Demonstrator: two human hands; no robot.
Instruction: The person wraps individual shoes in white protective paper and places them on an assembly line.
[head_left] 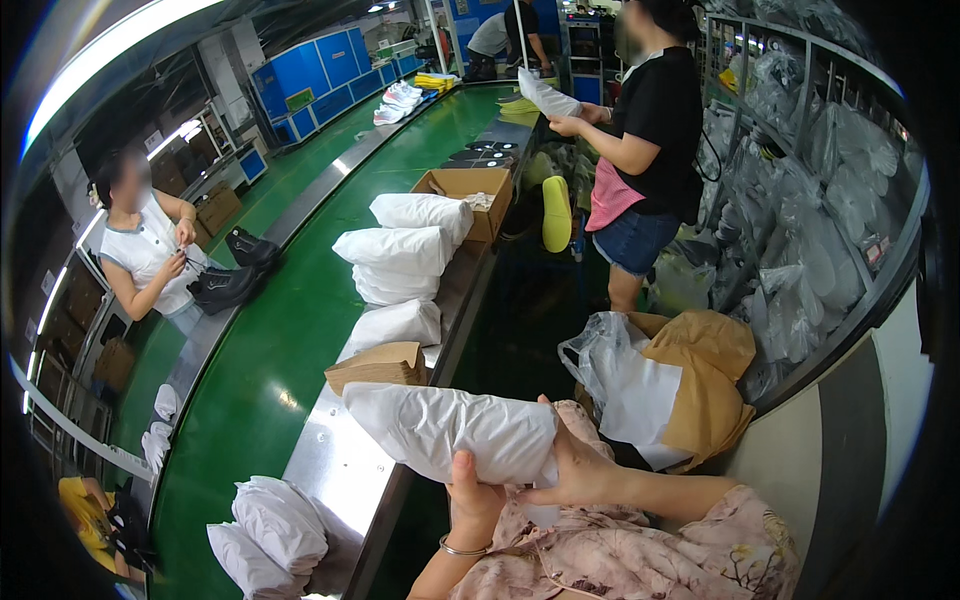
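Both my hands hold a long bundle wrapped in white paper (440, 425) just above the steel edge of the conveyor (335, 470). My left hand (472, 500), with a bracelet on the wrist, grips it from below, thumb up against the paper. At the bundle's right end my right hand (575, 465) closes around the paper. A folded piece of brown paper (378, 365) lies on the steel ledge just beyond the bundle.
More white wrapped bundles (400, 250) are stacked along the ledge, others (270, 530) lie on the green belt (260, 340). A cardboard box (465, 190) sits farther along. A person in a black top (650, 130) stands to the right, another (150, 250) sits across the belt. Brown and white paper (670, 385) is piled at my right.
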